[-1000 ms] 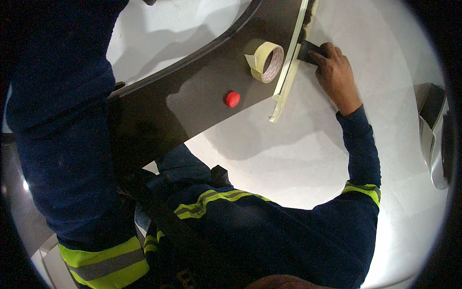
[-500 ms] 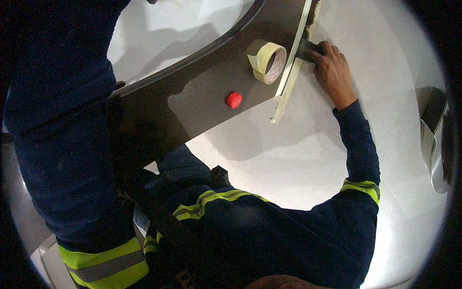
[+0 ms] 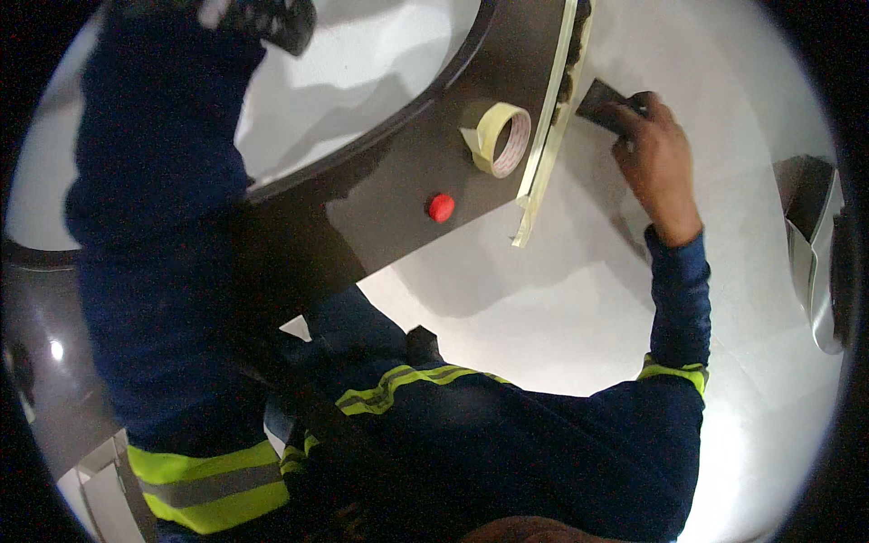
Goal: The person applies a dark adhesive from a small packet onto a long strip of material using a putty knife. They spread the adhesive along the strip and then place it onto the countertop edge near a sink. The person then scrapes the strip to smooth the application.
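Note:
In my right hand (image 3: 661, 158) is a small flat black spreader (image 3: 605, 104), pinched between fingers and thumb. It is apart from the seam, just to the right of it. Two pale masking tape strips (image 3: 545, 136) run along this seam, and dark, uneven sealant (image 3: 572, 59) shows between them toward the top. My left arm (image 3: 172, 181) reaches up to the top left edge. At its end, a dark patchy shape (image 3: 285, 23) shows against the white surface; shadow and the frame edge hide my left fingers.
A roll of masking tape (image 3: 489, 145) stands on edge on the brown panel (image 3: 389, 217), left of the seam. Near it lies a small red cap (image 3: 441, 207). The panel borders a curved dark rim (image 3: 380, 118). At far right is a grey folded-looking piece (image 3: 810, 226).
My right hand has moved right and slightly down with the spreader, off the taped seam. My left arm has shifted right, and more of the dark shape at its end shows.

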